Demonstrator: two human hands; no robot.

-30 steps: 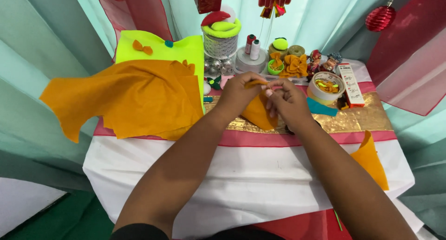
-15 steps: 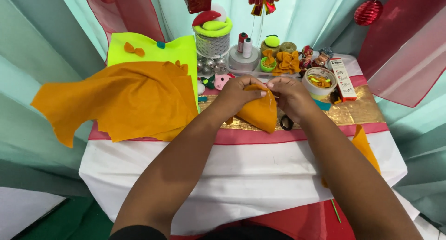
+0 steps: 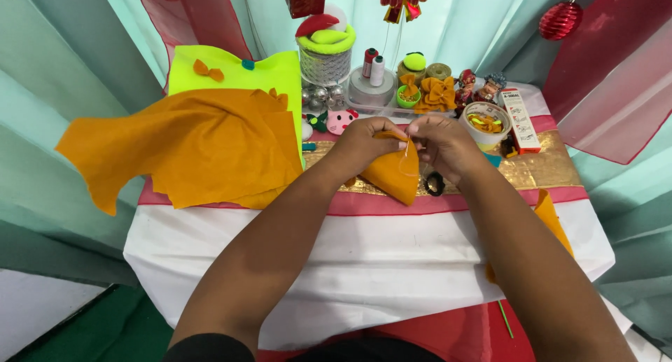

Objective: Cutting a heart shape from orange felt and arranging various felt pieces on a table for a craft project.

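We hold a small orange felt piece (image 3: 392,174) between our hands, above the counter (image 3: 364,264). Our left hand (image 3: 364,146) grips its top edge, and our right hand (image 3: 442,146) pinches a thin thread (image 3: 406,152) just beside it.

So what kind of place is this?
Probably a small craft stall or sewing table. Both hands, left hand and right hand, hold a folded orange felt piece; large orange felt sheets, thread spools and finished orange felt bows sit on the cloth-covered table.
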